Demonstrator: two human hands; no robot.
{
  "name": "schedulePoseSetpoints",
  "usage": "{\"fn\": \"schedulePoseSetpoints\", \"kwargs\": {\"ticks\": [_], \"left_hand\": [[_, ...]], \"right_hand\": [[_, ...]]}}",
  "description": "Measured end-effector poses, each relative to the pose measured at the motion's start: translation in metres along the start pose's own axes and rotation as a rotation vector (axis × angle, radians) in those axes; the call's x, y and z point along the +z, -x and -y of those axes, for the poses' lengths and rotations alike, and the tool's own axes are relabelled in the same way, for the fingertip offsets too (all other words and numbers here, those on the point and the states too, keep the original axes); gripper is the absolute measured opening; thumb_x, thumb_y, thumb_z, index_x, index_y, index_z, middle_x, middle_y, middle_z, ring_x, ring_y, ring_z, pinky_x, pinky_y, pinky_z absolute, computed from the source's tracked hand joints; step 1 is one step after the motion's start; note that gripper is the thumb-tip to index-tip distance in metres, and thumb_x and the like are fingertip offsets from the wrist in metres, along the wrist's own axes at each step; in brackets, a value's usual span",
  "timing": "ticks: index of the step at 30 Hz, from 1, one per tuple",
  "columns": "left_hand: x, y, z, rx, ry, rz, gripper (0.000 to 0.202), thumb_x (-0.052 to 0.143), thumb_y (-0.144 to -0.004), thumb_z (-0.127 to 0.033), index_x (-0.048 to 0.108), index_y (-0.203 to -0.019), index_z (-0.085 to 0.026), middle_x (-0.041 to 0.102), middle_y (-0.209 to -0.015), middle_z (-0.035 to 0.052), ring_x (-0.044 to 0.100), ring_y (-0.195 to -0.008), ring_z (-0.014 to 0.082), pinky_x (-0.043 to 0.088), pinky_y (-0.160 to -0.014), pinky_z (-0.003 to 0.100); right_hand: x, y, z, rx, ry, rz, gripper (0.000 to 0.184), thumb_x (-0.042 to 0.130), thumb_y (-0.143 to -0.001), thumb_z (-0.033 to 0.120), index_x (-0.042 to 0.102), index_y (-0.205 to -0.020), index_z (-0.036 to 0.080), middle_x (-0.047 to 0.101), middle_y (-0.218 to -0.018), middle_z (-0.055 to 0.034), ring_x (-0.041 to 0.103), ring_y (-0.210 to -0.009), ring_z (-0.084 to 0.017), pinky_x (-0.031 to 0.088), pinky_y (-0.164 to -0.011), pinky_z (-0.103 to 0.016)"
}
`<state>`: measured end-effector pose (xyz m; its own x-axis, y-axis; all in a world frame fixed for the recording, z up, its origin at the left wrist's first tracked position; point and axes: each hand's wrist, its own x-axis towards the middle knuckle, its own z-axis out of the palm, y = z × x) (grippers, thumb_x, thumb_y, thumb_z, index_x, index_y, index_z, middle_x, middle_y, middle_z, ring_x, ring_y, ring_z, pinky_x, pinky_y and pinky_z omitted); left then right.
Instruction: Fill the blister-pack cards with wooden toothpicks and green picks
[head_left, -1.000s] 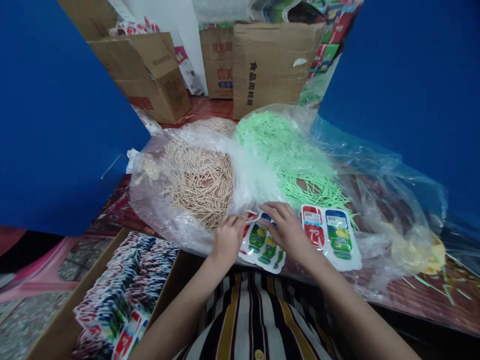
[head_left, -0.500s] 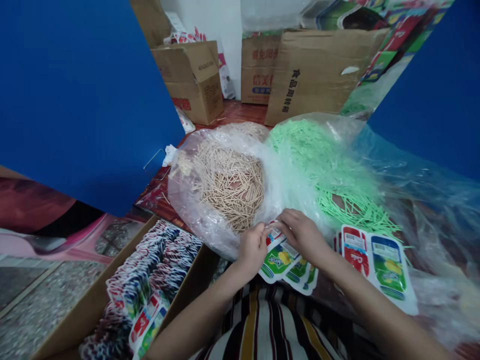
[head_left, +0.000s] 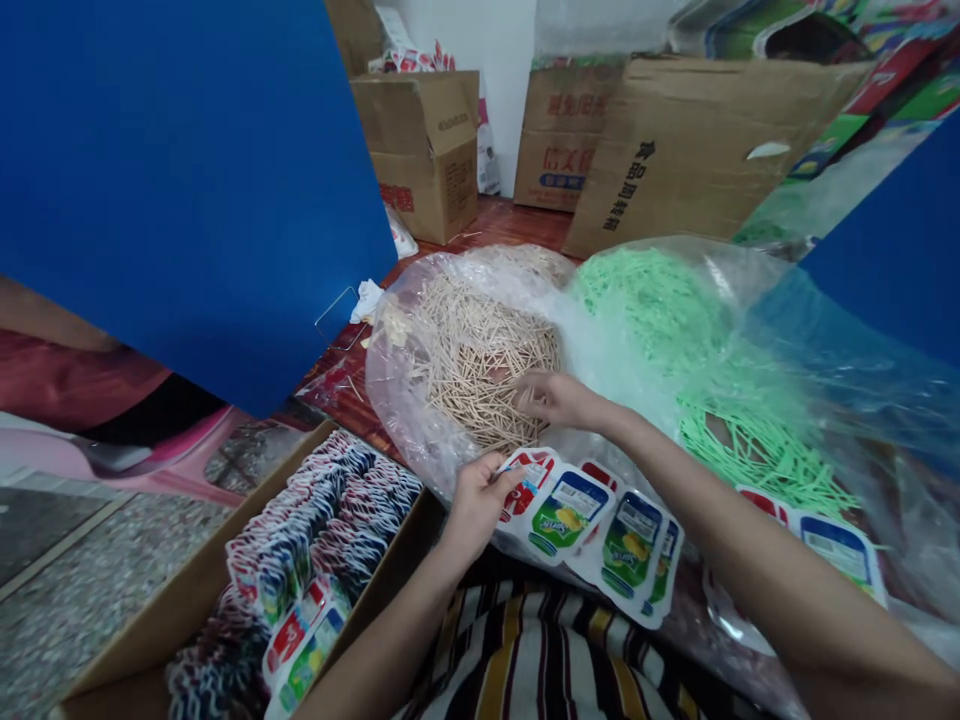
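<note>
From where I stand, the printed twin pack [head_left: 559, 510] sits at the worktop's [head_left: 517, 222] front, its red end pinched by the left hand's [head_left: 474, 505] fingers. The right hand [head_left: 559, 400] is at the beige sticks [head_left: 472, 390], fingers curled; I can't tell whether they grip any. A hasty grab could scatter sticks; a low pull-back might drag neighbouring packs [head_left: 632, 550] off.

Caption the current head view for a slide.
Left hand gripping a Sprite-printed pack, right hand at the pale sticks, green sticks alongside.
</note>
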<state>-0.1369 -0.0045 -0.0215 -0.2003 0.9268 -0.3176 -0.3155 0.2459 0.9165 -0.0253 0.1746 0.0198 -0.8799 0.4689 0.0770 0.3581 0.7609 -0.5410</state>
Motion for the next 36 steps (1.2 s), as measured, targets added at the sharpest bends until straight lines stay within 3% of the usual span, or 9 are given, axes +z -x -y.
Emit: {"fn": "schedulePoseSetpoints", "kwargs": {"ticks": [2,5,12,17,22,24,28,32,36], "left_hand": [[-0.004,0.0,0.001,-0.011,-0.001,-0.022,0.028,0.07,-0.069,-0.039,0.058,-0.066,-0.014,0.058,-0.055,-0.0032,0.051,-0.049,0.0103,0.04,-0.049,0.021],[-0.006,0.0,0.002,-0.025,0.011,-0.037,0.029,0.071,-0.068,-0.04,0.059,-0.064,-0.014,0.06,-0.054,-0.0025,0.051,-0.047,0.0099,0.04,-0.048,0.021],[-0.009,-0.002,0.004,-0.072,0.042,-0.047,0.028,0.072,-0.067,-0.039,0.06,-0.065,-0.013,0.059,-0.052,-0.0025,0.051,-0.045,0.01,0.04,-0.046,0.021],[-0.01,-0.003,0.002,-0.075,0.037,-0.057,0.029,0.072,-0.065,-0.04,0.061,-0.065,-0.013,0.061,-0.054,-0.0013,0.052,-0.046,0.0105,0.04,-0.046,0.021],[-0.009,-0.001,-0.003,-0.093,0.036,-0.056,0.031,0.073,-0.063,-0.042,0.062,-0.064,-0.013,0.06,-0.053,-0.0013,0.052,-0.045,0.0104,0.039,-0.045,0.021],[-0.008,0.0,-0.005,-0.094,0.042,-0.053,0.031,0.073,-0.063,-0.042,0.062,-0.065,-0.013,0.06,-0.053,-0.0014,0.051,-0.045,0.0104,0.04,-0.046,0.021],[-0.009,0.0,-0.005,-0.066,0.017,-0.044,0.031,0.072,-0.065,-0.042,0.061,-0.063,-0.013,0.059,-0.052,-0.0016,0.05,-0.045,0.01,0.038,-0.045,0.021],[-0.012,0.0,-0.004,-0.049,0.011,-0.035,0.03,0.071,-0.066,-0.041,0.061,-0.064,-0.013,0.06,-0.054,-0.0011,0.051,-0.047,0.0101,0.039,-0.047,0.021],[-0.012,0.001,-0.007,-0.063,0.044,-0.041,0.029,0.073,-0.065,-0.04,0.061,-0.065,-0.013,0.061,-0.055,-0.001,0.052,-0.047,0.0102,0.04,-0.047,0.021]], "right_hand": [[0.008,-0.022,-0.011,0.003,0.28,0.087,0.047,0.06,-0.076,0.014,0.054,-0.123,0.013,0.057,-0.124,-0.0133,0.058,-0.106,-0.021,0.045,-0.089,-0.031],[0.021,-0.045,-0.019,0.014,0.485,0.208,0.061,0.06,-0.068,0.004,0.049,-0.129,0.009,0.055,-0.126,-0.0162,0.057,-0.111,-0.024,0.044,-0.091,-0.03],[0.034,-0.069,-0.031,-0.022,0.529,0.24,0.032,0.044,-0.08,0.0,0.061,-0.107,0.005,0.063,-0.108,-0.0199,0.062,-0.1,-0.025,0.045,-0.086,-0.033],[0.026,-0.068,-0.034,-0.044,0.443,0.227,0.027,0.054,-0.076,0.002,0.063,-0.101,0.009,0.065,-0.103,-0.0153,0.062,-0.095,-0.022,0.043,-0.082,-0.029],[0.005,-0.066,-0.024,0.008,0.285,0.119,0.006,0.06,-0.073,0.015,0.063,-0.076,0.012,0.065,-0.073,-0.006,0.057,-0.068,-0.016,0.039,-0.063,-0.024],[0.002,-0.064,-0.022,0.052,0.211,0.056,0.008,0.057,-0.074,0.019,0.061,-0.072,0.012,0.06,-0.064,-0.0024,0.051,-0.059,-0.013,0.035,-0.057,-0.023],[0.014,-0.057,-0.026,0.107,0.035,0.005,0.015,0.052,-0.075,0.023,0.061,-0.075,0.011,0.056,-0.064,0.0006,0.047,-0.057,-0.01,0.034,-0.053,-0.021],[0.026,-0.046,-0.031,0.106,-0.134,0.053,0.022,0.051,-0.075,0.029,0.063,-0.079,0.011,0.056,-0.064,0.0018,0.048,-0.057,-0.01,0.038,-0.055,-0.021],[0.025,-0.035,-0.028,0.083,-0.222,0.105,0.023,0.057,-0.073,0.035,0.063,-0.069,0.013,0.054,-0.059,0.0035,0.05,-0.059,-0.012,0.04,-0.059,-0.022]]}}
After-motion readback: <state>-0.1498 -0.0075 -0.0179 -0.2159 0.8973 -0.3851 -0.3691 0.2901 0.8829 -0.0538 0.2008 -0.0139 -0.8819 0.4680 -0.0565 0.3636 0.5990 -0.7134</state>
